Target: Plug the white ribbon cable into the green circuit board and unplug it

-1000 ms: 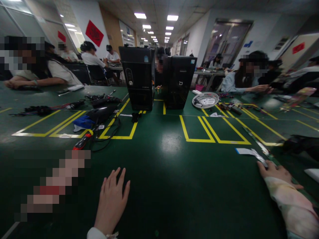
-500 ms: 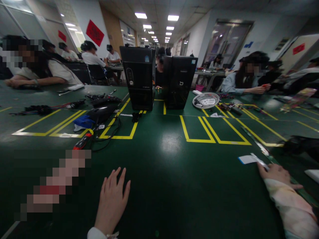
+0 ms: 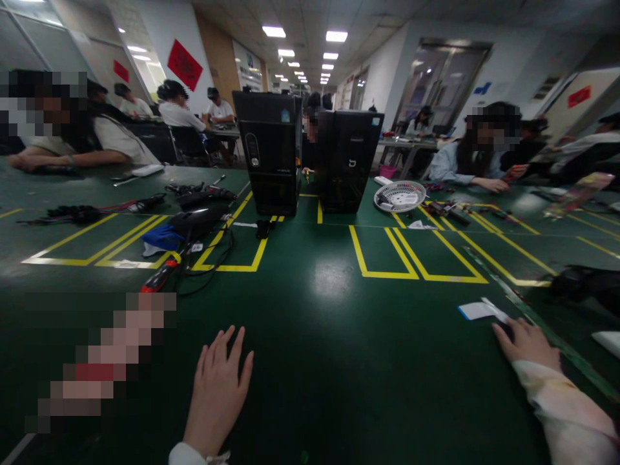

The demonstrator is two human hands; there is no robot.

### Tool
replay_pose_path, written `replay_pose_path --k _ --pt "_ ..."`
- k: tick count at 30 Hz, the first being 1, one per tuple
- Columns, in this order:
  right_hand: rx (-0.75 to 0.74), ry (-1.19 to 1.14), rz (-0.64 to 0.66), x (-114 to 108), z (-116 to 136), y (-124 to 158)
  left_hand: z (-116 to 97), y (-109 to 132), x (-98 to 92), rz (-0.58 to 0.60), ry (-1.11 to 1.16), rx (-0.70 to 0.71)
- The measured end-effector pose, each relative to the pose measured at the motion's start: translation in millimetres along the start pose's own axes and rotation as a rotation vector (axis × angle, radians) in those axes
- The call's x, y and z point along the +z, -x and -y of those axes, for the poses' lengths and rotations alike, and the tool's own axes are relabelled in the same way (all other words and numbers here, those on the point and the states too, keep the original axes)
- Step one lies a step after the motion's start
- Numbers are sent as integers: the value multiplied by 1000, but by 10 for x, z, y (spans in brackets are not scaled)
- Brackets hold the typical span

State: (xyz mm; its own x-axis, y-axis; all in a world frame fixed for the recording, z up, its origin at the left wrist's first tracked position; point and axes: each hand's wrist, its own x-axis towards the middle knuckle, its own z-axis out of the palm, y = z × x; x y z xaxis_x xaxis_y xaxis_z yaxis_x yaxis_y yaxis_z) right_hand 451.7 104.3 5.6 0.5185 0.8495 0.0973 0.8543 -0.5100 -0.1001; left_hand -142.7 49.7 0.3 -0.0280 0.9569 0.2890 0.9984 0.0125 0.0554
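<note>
Head view: the left hand (image 3: 217, 387) lay palm down on the dark green table (image 3: 329, 361), fingers straight and slightly spread, holding nothing. The right hand (image 3: 526, 342), in a pale patterned sleeve, rested palm down at the table's right side with its fingers stretched loosely forward and nothing gripped.

A small white paper slip (image 3: 473, 311) lay flat on the table just ahead and to the left of the right fingertips (image 3: 498, 332). It was close to them; whether they touched could not be told. The slip looked rectangular and thin, with a bluish left edge and a narrow pale strip sticking out at its right end.

A red-and-black screwdriver (image 3: 159, 278) lay well ahead and to the left of the left hand, apart from it. Beside the screwdriver were loose black cables (image 3: 206, 258) and a blue cloth (image 3: 162, 237), inside yellow tape lines (image 3: 382, 272).

Farther back stood an upright black computer tower (image 3: 272, 152) and a second black tower (image 3: 349, 158) side by side. A white round fan grille (image 3: 400, 195) sat to their right. Other people sat at the table's far edges, their hands well apart from the wearer's.
</note>
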Motion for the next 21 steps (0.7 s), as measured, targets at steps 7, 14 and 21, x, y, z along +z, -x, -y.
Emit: replay_pose_path --k 7,14,21 --pt "-130 4 11 177 220 240 16 10 39 -23 -16 13" --pt "-405 -18 -129 339 631 608 1 1 28 -2 -9 2" --pt "-757 -121 -149 273 1457 1240 2 6 21 17 8 -10"
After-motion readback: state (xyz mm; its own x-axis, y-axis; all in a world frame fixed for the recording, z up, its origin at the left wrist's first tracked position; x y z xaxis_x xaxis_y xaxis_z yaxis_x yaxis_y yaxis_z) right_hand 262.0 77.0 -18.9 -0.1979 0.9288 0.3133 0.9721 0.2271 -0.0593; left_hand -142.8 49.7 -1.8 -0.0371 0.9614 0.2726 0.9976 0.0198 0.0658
